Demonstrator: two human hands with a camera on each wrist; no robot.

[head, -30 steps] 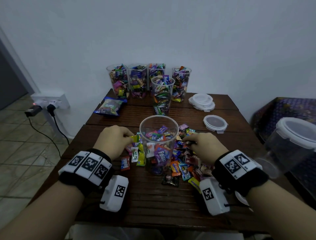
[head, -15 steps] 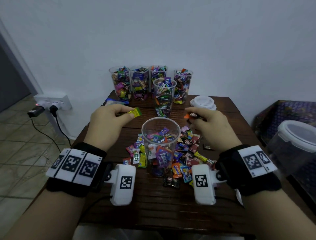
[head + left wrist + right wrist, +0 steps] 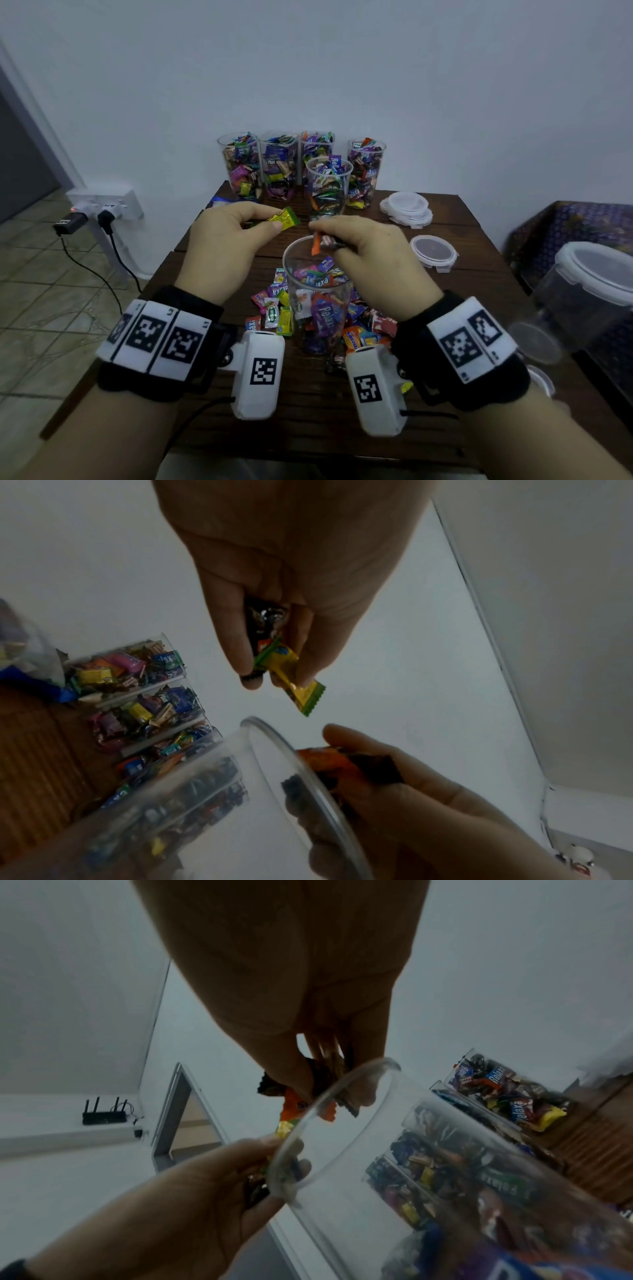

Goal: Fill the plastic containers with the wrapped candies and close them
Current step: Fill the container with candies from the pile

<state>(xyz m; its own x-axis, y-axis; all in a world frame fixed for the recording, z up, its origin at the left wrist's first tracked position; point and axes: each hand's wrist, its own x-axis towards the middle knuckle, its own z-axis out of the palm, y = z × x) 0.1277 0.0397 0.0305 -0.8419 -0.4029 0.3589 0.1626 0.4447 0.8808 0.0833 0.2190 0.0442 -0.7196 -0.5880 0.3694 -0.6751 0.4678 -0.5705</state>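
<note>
A clear plastic container (image 3: 317, 308), partly filled with wrapped candies, stands upright mid-table with a loose candy pile (image 3: 274, 308) around its base. My left hand (image 3: 226, 246) hovers just left of its rim (image 3: 291, 764), pinching a yellow-green candy (image 3: 282, 219) (image 3: 291, 680) along with a dark one (image 3: 265, 618). My right hand (image 3: 370, 260) is over the rim's far right side (image 3: 329, 1110), gripping an orange candy (image 3: 315, 244) (image 3: 291, 1107) and dark ones. Several full containers (image 3: 301, 171) stand at the back by the wall.
Stacked lids (image 3: 407, 209) and a single lid (image 3: 433, 251) lie at the right of the wooden table (image 3: 308, 411). A large lidded tub (image 3: 589, 294) sits off the right edge. A power strip with plugs (image 3: 102, 209) is on the floor at left.
Both hands rose from the candy pile with candies pinched and closed in over the container's mouth; the right hand now reaches above the rim.
</note>
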